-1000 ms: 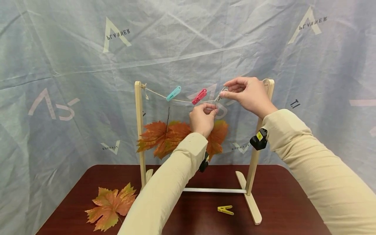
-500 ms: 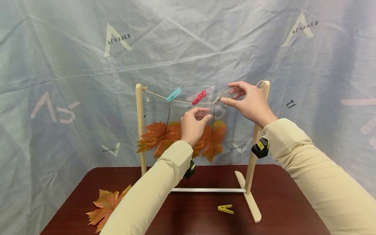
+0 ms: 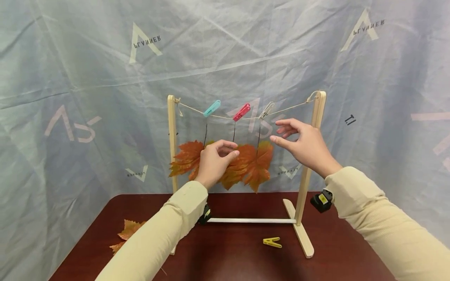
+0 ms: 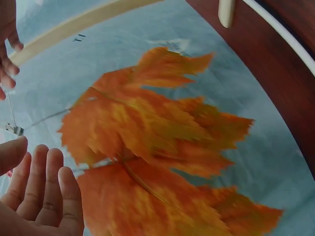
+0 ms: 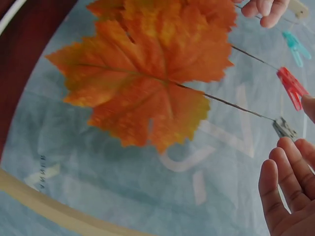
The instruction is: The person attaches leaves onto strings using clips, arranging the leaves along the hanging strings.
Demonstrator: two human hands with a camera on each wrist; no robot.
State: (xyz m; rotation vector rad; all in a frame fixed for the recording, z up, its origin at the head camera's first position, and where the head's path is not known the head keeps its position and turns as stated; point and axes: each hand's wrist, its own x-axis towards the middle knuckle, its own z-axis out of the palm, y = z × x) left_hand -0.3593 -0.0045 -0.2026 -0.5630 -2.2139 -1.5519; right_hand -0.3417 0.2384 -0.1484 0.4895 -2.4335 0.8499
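A blue clothespin (image 3: 212,108), a red clothespin (image 3: 241,112) and a grey clothespin (image 3: 267,110) are clipped along a sagging string (image 3: 293,107). Beneath them, orange artificial maple leaves (image 5: 142,78) hang by dark stems, overlapping one another. My left hand (image 3: 216,162) hovers in front of the leaves with loosely bent fingers and nothing in them; it hides part of the foliage. To the right of the grey clothespin and lower than it, my right hand (image 3: 306,144) is held in the air, thumb and fingers apart, holding nothing.
The string runs between two posts of a wooden stand (image 3: 306,187) with a white crossbar (image 3: 251,221). On the dark red table (image 3: 225,257) lie a yellow clothespin (image 3: 272,242) and another maple leaf (image 3: 130,229), partly covered by the left sleeve. A grey printed cloth hangs behind.
My right hand has let go of the grey clothespin and dropped away from it. My left hand has moved left and down from the stem, and the grey clothespin stays on the string.
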